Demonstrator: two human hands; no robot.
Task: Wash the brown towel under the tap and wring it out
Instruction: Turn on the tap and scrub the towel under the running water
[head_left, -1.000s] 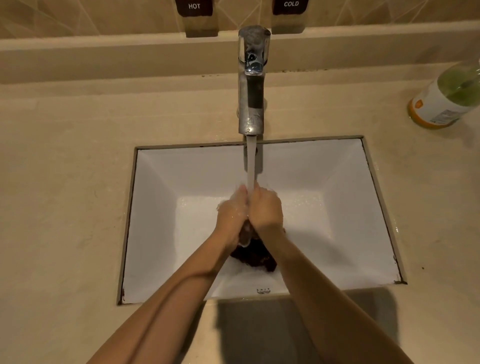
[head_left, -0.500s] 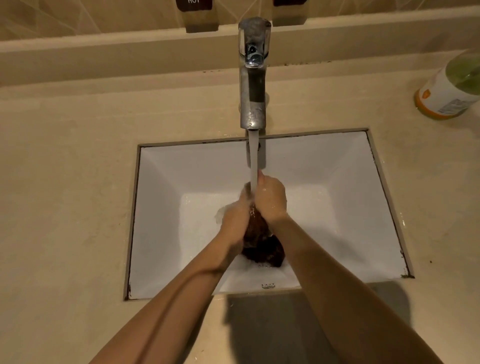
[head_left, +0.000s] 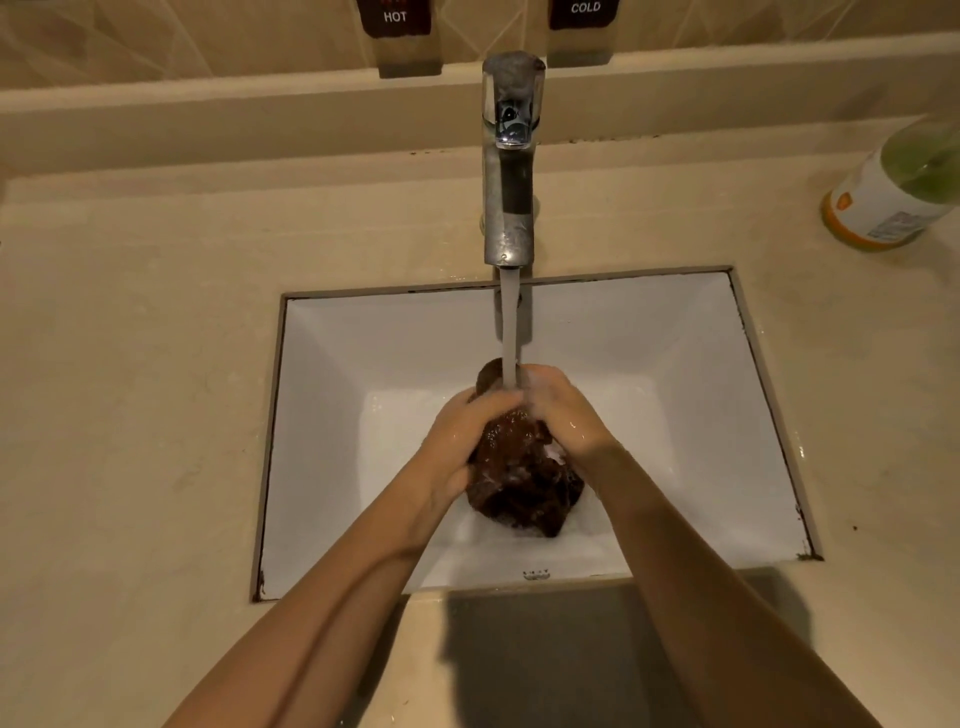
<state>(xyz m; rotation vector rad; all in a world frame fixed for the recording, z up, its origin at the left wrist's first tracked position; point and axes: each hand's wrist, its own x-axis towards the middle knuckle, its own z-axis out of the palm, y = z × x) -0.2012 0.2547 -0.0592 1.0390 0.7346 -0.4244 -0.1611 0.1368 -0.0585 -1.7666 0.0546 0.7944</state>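
A wet, bunched brown towel hangs between both my hands over the white sink. My left hand grips its left side and my right hand grips its right side, fingers closed on the cloth. Water runs from the chrome tap in a steady stream and lands on my right hand's fingers and the towel's top. A small fold of towel pokes out behind my fingers.
The sink is set into a beige counter. A bottle of green liquid with an orange base stands at the far right. HOT and COLD labels sit on the wall behind the tap.
My hands have parted a little, so more of the towel shows between them. The towel is still under the running water.
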